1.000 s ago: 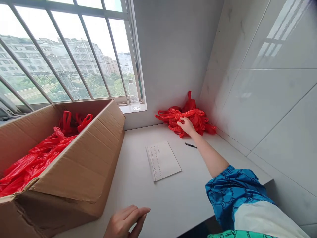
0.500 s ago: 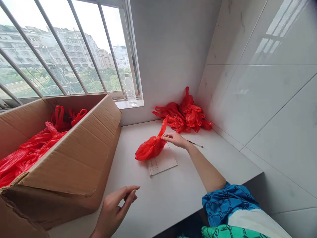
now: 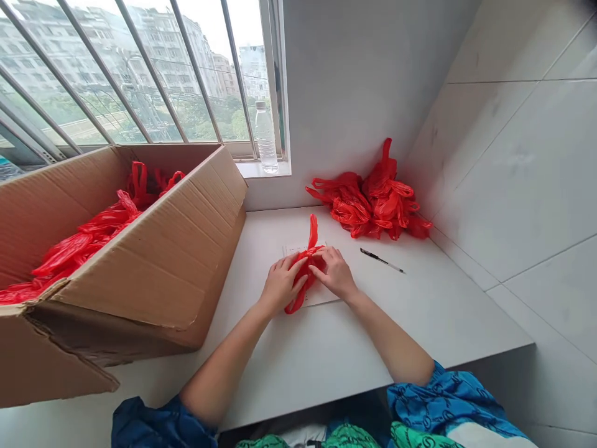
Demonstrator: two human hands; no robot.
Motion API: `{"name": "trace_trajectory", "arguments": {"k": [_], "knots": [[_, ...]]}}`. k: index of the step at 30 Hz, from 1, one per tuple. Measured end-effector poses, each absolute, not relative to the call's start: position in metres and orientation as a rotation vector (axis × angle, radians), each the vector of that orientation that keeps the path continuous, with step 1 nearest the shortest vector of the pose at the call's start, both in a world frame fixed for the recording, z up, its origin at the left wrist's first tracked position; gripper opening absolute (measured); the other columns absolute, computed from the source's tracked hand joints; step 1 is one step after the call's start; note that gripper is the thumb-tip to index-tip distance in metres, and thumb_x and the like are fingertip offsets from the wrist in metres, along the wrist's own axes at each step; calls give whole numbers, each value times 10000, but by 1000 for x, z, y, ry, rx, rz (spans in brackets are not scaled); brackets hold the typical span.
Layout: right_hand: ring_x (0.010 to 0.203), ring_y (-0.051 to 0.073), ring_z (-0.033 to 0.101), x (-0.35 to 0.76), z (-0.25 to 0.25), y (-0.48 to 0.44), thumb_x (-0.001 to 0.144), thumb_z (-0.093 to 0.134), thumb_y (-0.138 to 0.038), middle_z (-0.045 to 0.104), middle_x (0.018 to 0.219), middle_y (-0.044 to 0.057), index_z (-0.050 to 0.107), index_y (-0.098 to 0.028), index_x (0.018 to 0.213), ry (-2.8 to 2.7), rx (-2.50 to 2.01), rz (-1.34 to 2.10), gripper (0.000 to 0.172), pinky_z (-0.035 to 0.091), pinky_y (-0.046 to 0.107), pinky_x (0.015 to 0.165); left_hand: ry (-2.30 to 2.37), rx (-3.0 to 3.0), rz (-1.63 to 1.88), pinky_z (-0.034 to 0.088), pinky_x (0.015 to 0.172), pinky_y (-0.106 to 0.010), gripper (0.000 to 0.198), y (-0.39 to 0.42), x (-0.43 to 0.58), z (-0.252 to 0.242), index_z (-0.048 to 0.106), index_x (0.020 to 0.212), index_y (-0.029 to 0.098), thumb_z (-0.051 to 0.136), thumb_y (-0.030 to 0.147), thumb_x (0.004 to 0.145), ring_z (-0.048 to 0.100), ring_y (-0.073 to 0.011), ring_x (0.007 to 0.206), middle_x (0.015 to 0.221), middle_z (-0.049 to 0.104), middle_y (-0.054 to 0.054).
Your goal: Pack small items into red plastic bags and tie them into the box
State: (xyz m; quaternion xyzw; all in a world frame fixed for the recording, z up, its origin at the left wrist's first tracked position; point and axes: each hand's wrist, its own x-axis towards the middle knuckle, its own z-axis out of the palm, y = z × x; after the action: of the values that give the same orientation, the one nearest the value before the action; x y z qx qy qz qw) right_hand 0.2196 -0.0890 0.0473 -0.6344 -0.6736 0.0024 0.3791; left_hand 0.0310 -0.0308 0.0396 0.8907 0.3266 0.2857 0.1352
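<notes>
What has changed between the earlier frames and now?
The right hand has brought one red plastic bag from the crumpled red plastic pile nearer the person, over the white printed booklet. The left hand has moved forward; both hands now touch the bag. The clear plastic bottle and brown cardboard box stayed put.

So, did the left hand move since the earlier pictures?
Yes: the left hand moved forward and rightward, judged against the big brown cardboard box.
</notes>
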Motion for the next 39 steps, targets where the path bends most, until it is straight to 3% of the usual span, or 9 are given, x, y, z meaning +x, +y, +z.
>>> {"name": "trace_trajectory", "arguments": {"k": [3, 8, 10, 12, 15, 17, 19, 23, 39], "knots": [[1100, 264, 587, 218, 43, -90, 861, 680, -301, 615, 1209, 95, 588, -223, 1209, -1870, -1762, 39, 368, 487, 412, 901, 1025, 2615, 760, 416, 1068, -502, 454, -22, 32, 16, 486, 1435, 317, 455, 413, 993, 499, -282, 1293, 1448, 514, -72], [866, 207, 634, 239, 58, -99, 877, 670, -310, 683, 941, 20, 638, -222, 928, -1925, -1855, 122, 107, 438, 380, 845, 1053, 2498, 839, 405, 1068, -474, 514, -16, 18, 16, 461, 1444, 236, 455, 471, 987, 578, -253, 1173, 1299, 633, -76], [735, 181, 606, 243, 64, -101, 922, 608, -422, 663, 778, 3, 614, -218, 752, -1861, -1855, 91, 265, 426, 364, 812, 1059, 2471, 965, 387, 1087, -468, 453, -19, 19, 23, 524, 1381, 217, 457, 438, 990, 593, -245, 1146, 1226, 671, -75], [740, 195, 598, 238, 65, -98, 967, 505, -492, 656, 748, 27, 610, -223, 708, -1718, -1855, -16, 388, 432, 358, 800, 1055, 2474, 1080, 357, 1120, -456, 379, -25, 24, 29, 587, 1300, 211, 445, 389, 997, 583, -240, 1176, 1218, 673, -78], [1097, 263, 586, 220, 51, -87, 996, 420, -488, 675, 1137, 116, 671, -208, 1070, -1646, -1793, -132, 383, 437, 390, 946, 1017, 2572, 1047, 295, 1178, -445, 429, -32, 36, 28, 523, 1381, 189, 425, 347, 995, 485, -243, 1334, 1400, 569, -98], [1359, 286, 423, 207, 35, -79, 1008, 383, -467, 512, 1447, 136, 534, -182, 1371, -1742, -1799, -140, 486, 352, 443, 1097, 997, 2658, 886, 258, 1204, -458, 552, -34, 42, 21, 388, 1493, 159, 431, 354, 978, 375, -259, 1433, 1531, 431, -115], [1474, 283, 263, 198, 20, -74, 1022, 340, -441, 359, 1579, 115, 392, -173, 1501, -1832, -1866, -133, 551, 246, 489, 1177, 1008, 2706, 739, 237, 1217, -472, 634, -34, 44, 13, 310, 1537, 138, 440, 366, 959, 304, -274, 1475, 1585, 335, -119], [1506, 264, 197, 195, 7, -72, 1031, 314, -449, 282, 1622, 68, 322, -204, 1545, -1902, -1955, -110, 569, 163, 500, 1215, 1047, 2742, 681, 214, 1231, -480, 659, -31, 42, 5, 313, 1541, 132, 450, 360, 938, 268, -286, 1491, 1603, 291, -100], [1497, 268, 229, 196, 10, -72, 1030, 324, -465, 316, 1606, 72, 359, -179, 1530, -1903, -1971, -149, 577, 166, 504, 1223, 1112, 2790, 678, 181, 1237, -501, 665, -28, 43, -3, 306, 1544, 124, 434, 376, 943, 218, -287, 1507, 1613, 248, -84]]}}
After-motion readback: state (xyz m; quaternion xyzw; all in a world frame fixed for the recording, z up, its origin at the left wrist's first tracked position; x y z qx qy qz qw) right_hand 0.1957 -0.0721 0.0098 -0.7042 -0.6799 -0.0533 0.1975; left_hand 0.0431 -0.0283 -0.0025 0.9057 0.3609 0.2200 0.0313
